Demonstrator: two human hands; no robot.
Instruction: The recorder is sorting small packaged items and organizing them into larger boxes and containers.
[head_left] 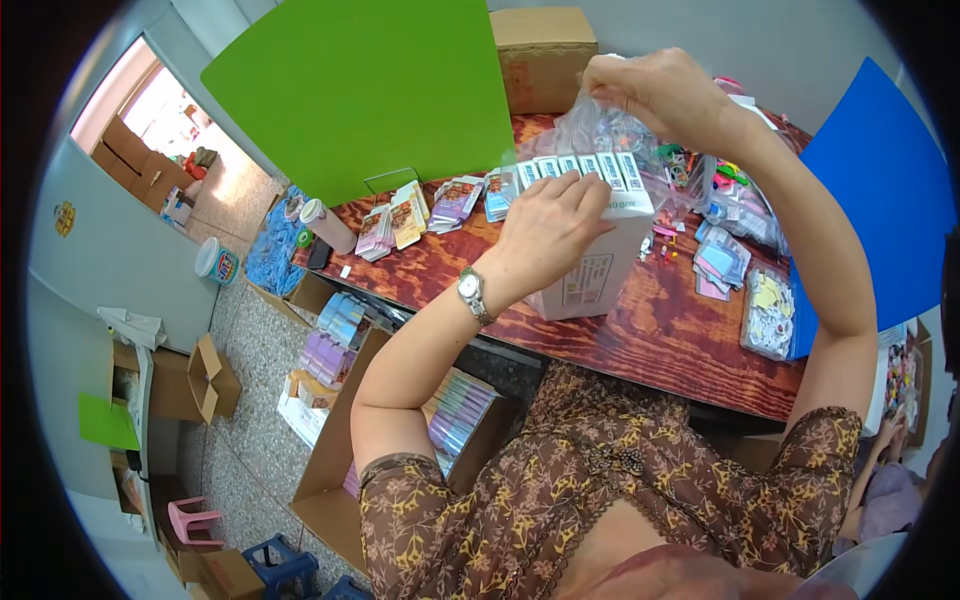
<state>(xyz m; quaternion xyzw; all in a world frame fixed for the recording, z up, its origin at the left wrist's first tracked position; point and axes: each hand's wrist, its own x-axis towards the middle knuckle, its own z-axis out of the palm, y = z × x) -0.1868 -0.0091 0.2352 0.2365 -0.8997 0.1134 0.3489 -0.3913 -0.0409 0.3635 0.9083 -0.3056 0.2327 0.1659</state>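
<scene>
A tall white box (585,285) stands on the table, with a row of several small white cartons (617,172) showing at its top. My left hand (555,225) lies over that top edge, fingers bent and closed against the cartons. A clear plastic bag (582,132) rises behind the box. Its upper edge is pinched in my right hand (665,95), held higher than the box. The bag's lower part is hidden by the box and my hands.
Stacks of small cards (408,215) and a pale tumbler (328,227) stand left on the patterned table (640,345). At right lie bags of small parts (768,312). A green board (370,90) and a blue board (880,190) flank the workplace. An open carton (340,480) stands below left.
</scene>
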